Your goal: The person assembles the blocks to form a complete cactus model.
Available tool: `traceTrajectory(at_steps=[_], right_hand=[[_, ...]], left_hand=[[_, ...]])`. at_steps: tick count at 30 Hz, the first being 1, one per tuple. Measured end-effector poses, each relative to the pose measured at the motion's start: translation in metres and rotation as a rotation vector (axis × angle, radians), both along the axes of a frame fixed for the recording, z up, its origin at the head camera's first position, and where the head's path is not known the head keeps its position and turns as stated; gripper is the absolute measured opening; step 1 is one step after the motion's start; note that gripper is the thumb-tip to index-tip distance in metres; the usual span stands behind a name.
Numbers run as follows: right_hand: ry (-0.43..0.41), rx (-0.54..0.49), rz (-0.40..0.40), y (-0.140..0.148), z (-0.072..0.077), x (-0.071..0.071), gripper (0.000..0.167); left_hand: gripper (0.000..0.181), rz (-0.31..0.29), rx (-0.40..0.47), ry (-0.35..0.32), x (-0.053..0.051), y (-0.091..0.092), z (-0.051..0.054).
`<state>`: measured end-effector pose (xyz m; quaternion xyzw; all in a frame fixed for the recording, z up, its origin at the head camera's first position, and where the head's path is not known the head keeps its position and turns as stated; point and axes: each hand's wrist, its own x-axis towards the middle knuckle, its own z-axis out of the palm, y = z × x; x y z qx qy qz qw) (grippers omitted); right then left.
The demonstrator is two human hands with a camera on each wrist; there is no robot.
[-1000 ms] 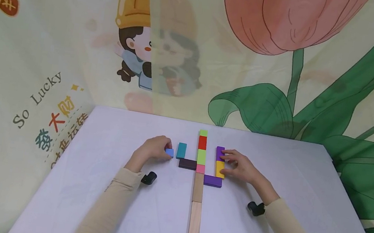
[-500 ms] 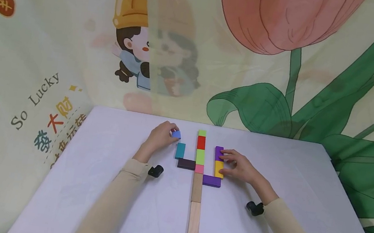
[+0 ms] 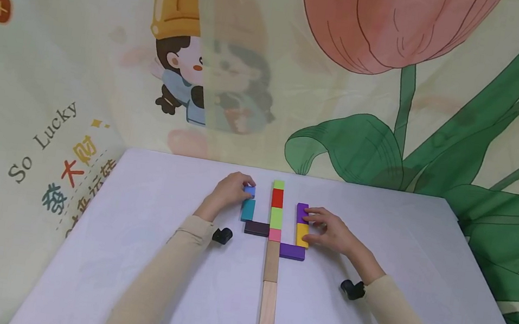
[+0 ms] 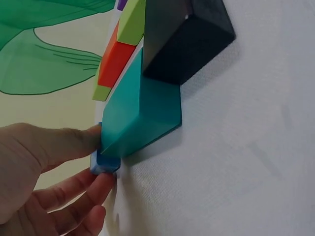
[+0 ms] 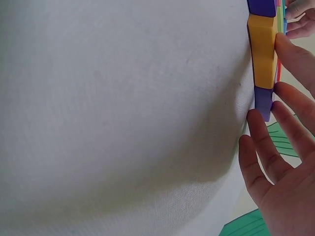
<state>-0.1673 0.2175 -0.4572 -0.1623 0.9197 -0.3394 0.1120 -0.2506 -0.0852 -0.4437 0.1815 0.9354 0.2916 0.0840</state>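
My left hand [image 3: 228, 193] pinches a small blue block [image 3: 249, 191] between thumb and fingers, at the far end of a teal block [image 3: 247, 212]. In the left wrist view the blue block [image 4: 104, 163] sits right against the teal block's end [image 4: 128, 113]. A black block [image 3: 257, 228] joins the teal one to a central column. On the other side, my right hand [image 3: 336, 233] rests its thumb on a yellow block [image 5: 262, 51] and its fingertips by a purple block [image 3: 301, 212], fingers spread and only lightly bent.
The central column runs from a lime block [image 3: 279, 184] through red [image 3: 277, 198], lime and pink blocks [image 3: 275, 234] to two wooden blocks [image 3: 272, 262]. A purple block [image 3: 292, 252] lies crosswise on its right. A printed curtain [image 3: 251, 73] hangs behind the white table [image 3: 162, 193].
My left hand has carried the blue block from left of the teal block, away and then rightward, down to the teal block's far end. My right hand has stayed in place.
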Motion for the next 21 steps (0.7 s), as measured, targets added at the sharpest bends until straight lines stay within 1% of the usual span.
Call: traceTrajectory(at_steps=[6, 13, 21], right_hand=[[-0.001, -0.004, 0.0, 0.0003, 0.0007, 0.0005, 0.052], [0.002, -0.006, 0.003, -0.0001, 0.0012, 0.0006, 0.052], [-0.005, -0.004, -0.004, -0.0009, 0.0011, -0.0004, 0.053]], left_hand=[[0.025, -0.011, 0.021, -0.022, -0.001, 0.0001, -0.0014], [0.024, 0.005, 0.034, -0.058, -0.0004, 0.0019, -0.0022], [0.024, -0.004, 0.034, -0.058, -0.0002, 0.002, -0.004]])
